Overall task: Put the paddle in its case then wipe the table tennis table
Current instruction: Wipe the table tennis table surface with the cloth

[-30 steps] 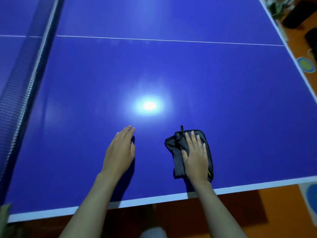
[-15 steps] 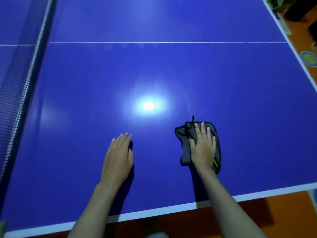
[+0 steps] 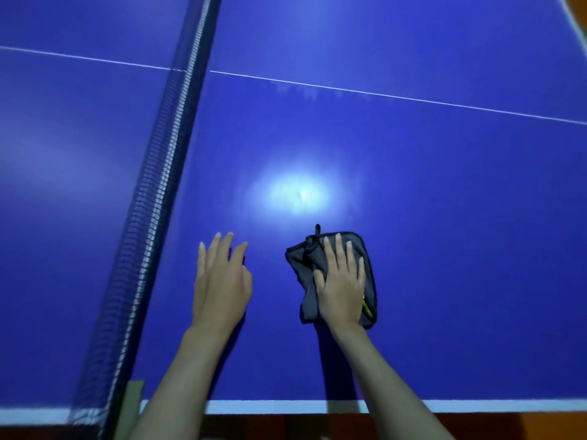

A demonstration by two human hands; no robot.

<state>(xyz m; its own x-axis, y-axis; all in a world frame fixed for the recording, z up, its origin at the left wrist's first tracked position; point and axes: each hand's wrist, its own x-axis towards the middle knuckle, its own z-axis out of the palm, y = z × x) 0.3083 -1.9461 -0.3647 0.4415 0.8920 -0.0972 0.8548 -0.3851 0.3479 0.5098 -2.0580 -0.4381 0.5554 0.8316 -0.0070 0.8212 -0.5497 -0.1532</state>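
A blue table tennis table (image 3: 428,217) with white lines fills the view. My right hand (image 3: 341,281) lies flat with straight fingers on a folded dark grey cloth (image 3: 305,281), pressing it onto the table some way in from the near edge. The cloth has a black hem and a small loop at its far corner. My left hand (image 3: 220,284) rests flat on the bare table surface, palm down, a little left of the cloth. No paddle or case is in view.
The dark net (image 3: 152,201) runs from the near left edge up to the top centre, just left of my left hand. A white centre line (image 3: 381,95) crosses the table further away. A lamp reflection (image 3: 298,195) glares beyond my hands. Orange floor (image 3: 476,427) shows below the near edge.
Both hands and the cloth have shifted left along the table toward the net. The net now stands much closer to my left hand, and the right end of the table has left the view.
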